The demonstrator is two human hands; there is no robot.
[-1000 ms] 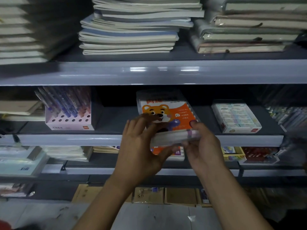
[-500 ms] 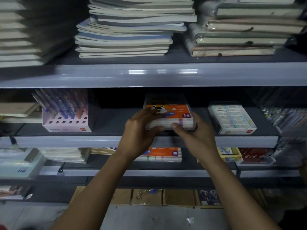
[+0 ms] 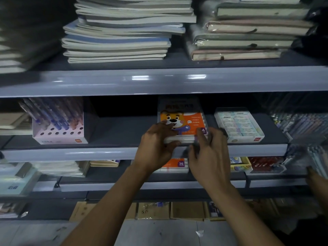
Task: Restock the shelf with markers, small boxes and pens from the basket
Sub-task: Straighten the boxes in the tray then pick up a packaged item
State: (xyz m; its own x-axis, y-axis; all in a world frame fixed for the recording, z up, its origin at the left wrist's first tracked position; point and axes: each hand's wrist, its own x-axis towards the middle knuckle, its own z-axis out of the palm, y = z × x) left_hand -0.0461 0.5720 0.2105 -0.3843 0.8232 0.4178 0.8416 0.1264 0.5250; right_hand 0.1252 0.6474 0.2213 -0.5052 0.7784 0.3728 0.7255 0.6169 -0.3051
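The orange marker box [image 3: 183, 124] with the bear on its lid now lies flat on the middle shelf [image 3: 113, 153], front edge just behind the shelf lip. A second ago I had it tilted in the air in front of that shelf; half a second ago it was only landing. So the placing is essentially done, and what remains, I judge, is a small squaring-up before I let go.

My left hand [image 3: 156, 148] has its fingers curled over the box's near left corner, fingertips on the lid and thumb [image 3: 174, 143] under the front edge, pinching it. My right hand [image 3: 209, 153] has loosened: its fingers are spread and only lightly touch the box's near right corner, and it looks blurred, perhaps in motion.

Just beyond my right hand sits a clear eraser box [image 3: 238, 124], close beside the markers but apart. Well off past my left hand stands the pink pen display [image 3: 58, 125]. Below my hands, on the next shelf down, another orange marker box [image 3: 174, 165] marked 36 peeks out. The basket is out of sight.
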